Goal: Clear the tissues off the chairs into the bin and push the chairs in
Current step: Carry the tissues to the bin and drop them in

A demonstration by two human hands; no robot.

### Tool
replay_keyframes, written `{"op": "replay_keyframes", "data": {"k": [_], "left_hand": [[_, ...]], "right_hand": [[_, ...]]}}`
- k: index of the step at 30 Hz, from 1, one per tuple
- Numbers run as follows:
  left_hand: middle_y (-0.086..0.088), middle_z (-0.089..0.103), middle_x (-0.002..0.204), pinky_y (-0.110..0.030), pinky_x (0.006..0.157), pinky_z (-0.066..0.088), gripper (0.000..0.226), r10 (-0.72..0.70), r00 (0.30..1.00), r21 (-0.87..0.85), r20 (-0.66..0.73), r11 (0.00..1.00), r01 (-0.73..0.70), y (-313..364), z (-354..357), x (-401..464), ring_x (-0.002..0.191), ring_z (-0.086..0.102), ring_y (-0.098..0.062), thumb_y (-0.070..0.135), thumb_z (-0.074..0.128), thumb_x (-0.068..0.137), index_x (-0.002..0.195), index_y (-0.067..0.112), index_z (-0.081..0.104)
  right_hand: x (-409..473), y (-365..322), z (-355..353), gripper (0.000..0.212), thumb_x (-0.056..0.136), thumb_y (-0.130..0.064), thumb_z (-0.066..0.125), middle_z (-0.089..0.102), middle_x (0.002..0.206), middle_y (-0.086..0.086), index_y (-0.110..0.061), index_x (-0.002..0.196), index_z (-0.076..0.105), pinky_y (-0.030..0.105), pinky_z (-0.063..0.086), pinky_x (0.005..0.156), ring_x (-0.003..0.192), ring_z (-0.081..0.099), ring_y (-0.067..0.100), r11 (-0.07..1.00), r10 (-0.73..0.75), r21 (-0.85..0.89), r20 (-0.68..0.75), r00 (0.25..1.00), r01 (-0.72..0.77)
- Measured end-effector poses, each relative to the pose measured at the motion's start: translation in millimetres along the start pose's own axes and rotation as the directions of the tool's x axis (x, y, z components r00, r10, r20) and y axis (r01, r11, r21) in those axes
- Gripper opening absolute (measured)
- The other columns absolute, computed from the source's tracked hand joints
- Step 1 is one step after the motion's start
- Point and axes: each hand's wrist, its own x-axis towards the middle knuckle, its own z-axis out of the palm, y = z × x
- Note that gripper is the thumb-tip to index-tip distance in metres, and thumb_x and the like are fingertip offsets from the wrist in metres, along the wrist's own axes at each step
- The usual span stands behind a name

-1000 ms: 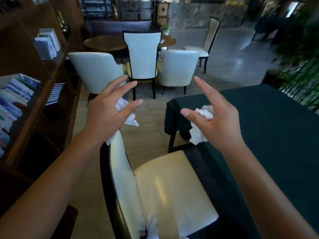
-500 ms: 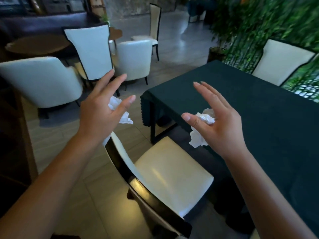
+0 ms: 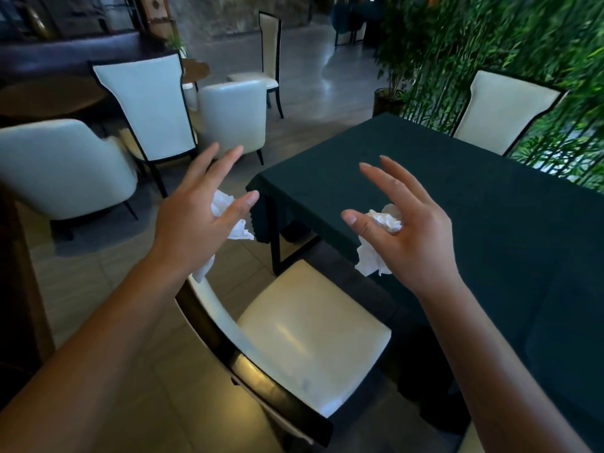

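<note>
Tissues, two: one crumpled tissue [image 3: 228,217] in the left hand [image 3: 192,220], another tissue [image 3: 380,237] in the right hand [image 3: 411,233]. Each hand's lower fingers grip; the others splay wide.

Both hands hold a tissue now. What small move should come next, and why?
Probably carry both tissues off to look for the bin, since none is in view. The left hand holds one tissue, the right hand another, and the seat of the nearest chair looks bare.
</note>
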Motion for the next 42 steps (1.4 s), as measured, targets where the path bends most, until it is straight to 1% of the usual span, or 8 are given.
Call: {"op": "replay_keyframes", "data": {"k": [5,10,17,22,28,31,35,42], "left_hand": [[0.015,0.027,0.167,-0.031,0.099,0.038,0.06,0.028,0.998,-0.008,0.057,1.0,-0.027,10.3,11.2,4.3,0.146,0.037,-0.012,0.062,0.053,0.098,0.154,0.048,0.036],[0.012,0.027,0.167,-0.035,0.099,0.041,0.059,0.081,0.993,-0.061,0.089,0.995,-0.075,11.1,18.8,10.2,0.145,0.04,-0.016,0.061,0.053,0.098,0.154,0.044,0.04],[0.015,0.028,0.166,-0.034,0.1,0.04,0.059,0.16,0.979,-0.137,0.128,0.98,-0.142,-26.9,-0.8,18.8,0.145,0.037,-0.011,0.065,0.052,0.097,0.151,0.047,0.041],[0.018,0.029,0.165,-0.031,0.102,0.037,0.062,0.185,0.971,-0.189,0.149,0.969,-0.156,-75.5,-32.9,26.7,0.145,0.038,-0.008,0.064,0.055,0.09,0.149,0.049,0.046],[0.015,0.029,0.166,-0.04,0.108,0.041,0.057,0.242,0.948,-0.211,0.207,0.957,-0.198,-115.5,-49.6,31.1,0.142,0.044,-0.016,0.056,0.061,0.094,0.148,0.046,0.048],[0.013,0.032,0.165,-0.04,0.106,0.043,0.054,0.272,0.944,-0.232,0.185,0.946,-0.227,-125.8,-49.0,32.6,0.141,0.047,-0.017,0.057,0.061,0.095,0.147,0.045,0.05],[0.012,0.033,0.164,-0.04,0.103,0.044,0.054,0.287,0.939,-0.256,0.189,0.938,-0.235,-130.5,-37.9,32.9,0.14,0.046,-0.016,0.058,0.061,0.095,0.146,0.045,0.051],[0.014,0.032,0.164,-0.045,0.099,0.048,0.052,0.325,0.924,-0.207,0.203,0.936,-0.284,-117.2,-28.6,47.5,0.14,0.048,-0.016,0.06,0.061,0.095,0.144,0.048,0.051]], "right_hand": [[-6.2,5.8,-3.6,0.062,0.086,-0.066,0.069,0.046,0.155,-0.016,-0.043,0.142,0.056,-0.001,0.036,0.094,0.122,0.042,-0.026,0.999,0.038,-0.021,-0.012,0.999,-0.038],[-17.0,-4.0,-4.2,0.058,0.088,-0.056,0.072,0.058,0.145,-0.008,-0.032,0.14,0.062,0.022,0.048,0.103,0.132,0.054,0.0,0.998,0.049,-0.035,-0.108,0.993,-0.053],[-28.9,-49.5,15.8,0.061,0.087,-0.052,0.075,0.056,0.148,-0.01,-0.035,0.143,0.058,0.007,0.037,0.104,0.133,0.051,-0.003,0.976,0.139,-0.135,-0.203,0.969,-0.168],[-47.2,-99.1,56.8,0.061,0.086,-0.046,0.078,0.056,0.143,-0.021,-0.039,0.143,0.055,0.004,0.032,0.105,0.133,0.045,-0.012,0.957,0.252,-0.07,-0.283,0.925,-0.282],[-68.0,-138.2,89.8,0.06,0.088,-0.053,0.073,0.053,0.149,-0.016,-0.042,0.143,0.055,0.005,0.034,0.103,0.132,0.049,-0.007,0.914,0.26,-0.224,-0.319,0.911,-0.339],[-70.6,-145.3,97.8,0.058,0.087,-0.058,0.071,0.05,0.151,-0.018,-0.046,0.141,0.055,0.009,0.034,0.099,0.125,0.046,-0.014,0.884,0.293,-0.269,-0.316,0.902,-0.382],[-69.0,-145.3,102.1,0.057,0.087,-0.057,0.072,0.05,0.151,-0.019,-0.046,0.14,0.056,0.0,0.029,0.097,0.12,0.039,-0.026,0.88,0.291,-0.283,-0.316,0.903,-0.382],[-54.8,-126.0,105.4,0.056,0.087,-0.053,0.074,0.052,0.149,-0.017,-0.045,0.14,0.057,0.01,0.034,0.097,0.125,0.045,-0.011,0.885,0.311,-0.229,-0.355,0.882,-0.405]]}}
